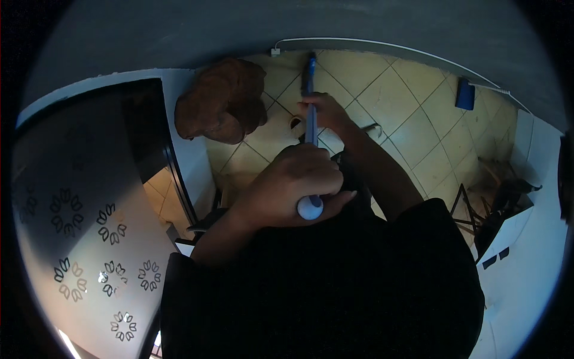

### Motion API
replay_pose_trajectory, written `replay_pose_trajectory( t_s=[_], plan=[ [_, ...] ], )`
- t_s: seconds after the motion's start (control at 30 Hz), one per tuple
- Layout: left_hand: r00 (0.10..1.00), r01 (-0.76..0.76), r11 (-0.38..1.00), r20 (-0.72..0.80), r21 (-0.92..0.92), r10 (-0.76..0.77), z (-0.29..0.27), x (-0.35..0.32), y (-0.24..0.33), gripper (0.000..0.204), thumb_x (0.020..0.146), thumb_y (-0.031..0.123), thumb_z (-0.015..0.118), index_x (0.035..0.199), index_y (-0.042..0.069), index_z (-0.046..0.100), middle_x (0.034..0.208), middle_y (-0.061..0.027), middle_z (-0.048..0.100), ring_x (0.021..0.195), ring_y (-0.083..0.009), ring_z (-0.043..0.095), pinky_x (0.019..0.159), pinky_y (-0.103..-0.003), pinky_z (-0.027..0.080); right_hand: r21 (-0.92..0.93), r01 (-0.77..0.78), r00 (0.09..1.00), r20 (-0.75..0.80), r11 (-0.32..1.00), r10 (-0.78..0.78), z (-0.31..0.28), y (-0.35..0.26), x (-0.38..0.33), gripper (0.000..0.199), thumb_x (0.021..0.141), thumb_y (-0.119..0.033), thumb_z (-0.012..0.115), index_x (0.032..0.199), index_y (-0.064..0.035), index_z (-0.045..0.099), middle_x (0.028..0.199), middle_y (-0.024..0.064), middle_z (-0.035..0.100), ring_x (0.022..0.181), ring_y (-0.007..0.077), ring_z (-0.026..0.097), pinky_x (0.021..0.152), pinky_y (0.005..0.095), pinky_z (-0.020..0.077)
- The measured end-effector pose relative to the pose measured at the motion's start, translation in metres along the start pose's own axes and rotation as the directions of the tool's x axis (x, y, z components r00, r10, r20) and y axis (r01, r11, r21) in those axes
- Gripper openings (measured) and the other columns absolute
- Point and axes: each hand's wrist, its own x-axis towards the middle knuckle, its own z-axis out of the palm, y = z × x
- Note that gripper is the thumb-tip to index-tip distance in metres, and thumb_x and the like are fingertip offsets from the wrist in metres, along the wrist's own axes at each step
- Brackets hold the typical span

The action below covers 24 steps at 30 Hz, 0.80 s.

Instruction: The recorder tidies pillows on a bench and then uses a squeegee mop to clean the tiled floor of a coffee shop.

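Observation:
Both hands are closed around the long blue handle of a broom, which points away from me toward the far wall. My left hand wraps the near end, just below its pale rounded cap. Farther along, my right hand grips the shaft. The broom's blue head with dark bristles rests on or just above the tiled floor, close to the wall. Parts of my footwear show beside the handle, mostly hidden by my arms.
A large brown, soft-looking lump, perhaps a beanbag, sits at the left. A dark grey wall with a white cable runs across the far side. A blue object lies far right; dark-legged furniture stands nearer. A flower-patterned panel is at left.

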Motion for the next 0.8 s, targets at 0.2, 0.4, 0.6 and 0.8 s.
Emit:
replay_pose_trajectory(
  t_s=[0.2, 0.4, 0.6, 0.8],
  plan=[
    [0.931, -0.084, 0.983, 0.338, -0.164, 0.136, 0.066, 0.039, -0.044, 0.022, 0.086, 0.015, 0.075, 0.073, 0.007, 0.058, 0.074, -0.0063, 0.060, 0.073, -0.0251, 0.059, 0.071, -0.041, 0.047, -0.063, -0.141, 0.930, -0.351, 0.988, 0.110, -0.082, 0.102, -0.069, 0.023, 0.089, -0.022, 0.076, 0.087, -0.0005, 0.068, 0.087, 0.0169, 0.067, 0.082, 0.0335, 0.068, 0.073, 0.0408, 0.0526],
    [0.888, -0.149, 0.971, 0.406, -0.190, 0.215, 0.073, 0.109, 0.022, 0.029, 0.081, 0.015, 0.079, 0.072, 0.009, 0.053, 0.072, -0.0045, 0.056, 0.069, -0.0235, 0.057, 0.066, -0.036, 0.047, 0.076, -0.105, 0.899, -0.420, 0.992, 0.127, -0.131, 0.049, -0.106, 0.027, 0.086, -0.019, 0.081, 0.101, -0.0013, 0.067, 0.094, 0.0154, 0.069, 0.078, 0.0292, 0.071, 0.073, 0.0373, 0.0580],
    [0.866, -0.118, 0.937, 0.427, -0.329, 0.259, 0.142, 0.170, 0.066, 0.035, 0.074, 0.019, 0.086, 0.072, 0.010, 0.053, 0.077, -0.0064, 0.056, 0.066, -0.0207, 0.058, 0.058, -0.034, 0.045, 0.211, 0.144, 0.907, -0.418, 0.967, -0.044, -0.152, 0.057, -0.114, 0.024, 0.087, -0.012, 0.075, 0.106, -0.0024, 0.063, 0.100, 0.0149, 0.065, 0.094, 0.0327, 0.069, 0.082, 0.0405, 0.0570],
    [0.809, -0.001, 0.998, 0.587, 0.060, -0.035, 0.256, 0.219, 0.043, 0.027, 0.080, 0.016, 0.085, 0.078, 0.004, 0.061, 0.084, -0.0078, 0.060, 0.080, -0.0234, 0.062, 0.073, -0.039, 0.051, 0.215, 0.053, 0.910, -0.412, 0.975, 0.041, -0.207, 0.160, -0.191, 0.019, 0.087, -0.007, 0.069, 0.104, -0.0047, 0.062, 0.104, 0.0146, 0.065, 0.098, 0.0368, 0.065, 0.086, 0.0435, 0.0524]
  ],
)
